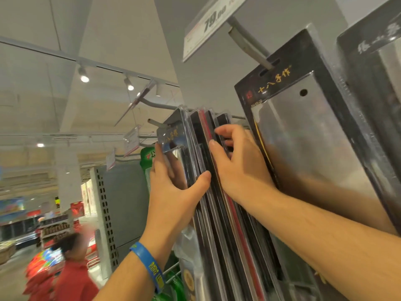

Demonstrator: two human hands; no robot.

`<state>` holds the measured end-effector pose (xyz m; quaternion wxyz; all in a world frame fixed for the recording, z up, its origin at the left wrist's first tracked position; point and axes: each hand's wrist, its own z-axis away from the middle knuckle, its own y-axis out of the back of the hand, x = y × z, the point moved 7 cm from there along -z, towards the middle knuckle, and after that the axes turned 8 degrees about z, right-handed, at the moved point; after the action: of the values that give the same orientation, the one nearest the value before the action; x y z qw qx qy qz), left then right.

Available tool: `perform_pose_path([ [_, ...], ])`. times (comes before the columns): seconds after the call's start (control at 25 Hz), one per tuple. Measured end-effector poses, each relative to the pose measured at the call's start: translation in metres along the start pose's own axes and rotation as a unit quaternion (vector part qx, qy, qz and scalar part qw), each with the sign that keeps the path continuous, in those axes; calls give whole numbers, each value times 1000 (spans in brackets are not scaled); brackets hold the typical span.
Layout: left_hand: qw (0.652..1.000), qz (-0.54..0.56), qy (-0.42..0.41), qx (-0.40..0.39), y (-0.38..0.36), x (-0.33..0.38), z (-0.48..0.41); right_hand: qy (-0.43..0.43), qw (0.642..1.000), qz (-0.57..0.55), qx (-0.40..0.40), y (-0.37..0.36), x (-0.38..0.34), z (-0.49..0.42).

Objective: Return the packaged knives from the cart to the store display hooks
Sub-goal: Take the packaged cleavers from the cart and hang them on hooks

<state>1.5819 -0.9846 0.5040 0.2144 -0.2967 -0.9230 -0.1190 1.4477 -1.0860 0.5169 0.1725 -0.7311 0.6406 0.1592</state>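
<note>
Up at the left display hook, the left hand grips the front packaged knife, seemingly already threaded on, while the right hand curls its fingers round the hung packs behind, pressing them back for room.

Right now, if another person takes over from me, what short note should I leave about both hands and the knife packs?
Left hand: grips the front knife pack near the tip of the hook.
Right hand: fingers curled on the edges of the hung packs behind it.
Done: several packs hang on this hook.
Left: it is unclear whether the front pack sits fully on; check it and slide it back. The cart is out of view, so the remaining stock is unknown.
</note>
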Motion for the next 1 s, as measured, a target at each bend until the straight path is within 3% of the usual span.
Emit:
perform_pose_path([
  [0.48, 1000, -15, 10, -11, -2, 1, -2, -17, 996, 45, -78, -13, 5, 3],
  [0.84, 1000, -28, 3, -14, -9, -3, -12, -18, 996, -21, -87, -18, 17, -1],
  [1.0, 999, -21, -3, 46, -2, -3, 1, -94, 986, -118, -69, -13, 34, 4],
])
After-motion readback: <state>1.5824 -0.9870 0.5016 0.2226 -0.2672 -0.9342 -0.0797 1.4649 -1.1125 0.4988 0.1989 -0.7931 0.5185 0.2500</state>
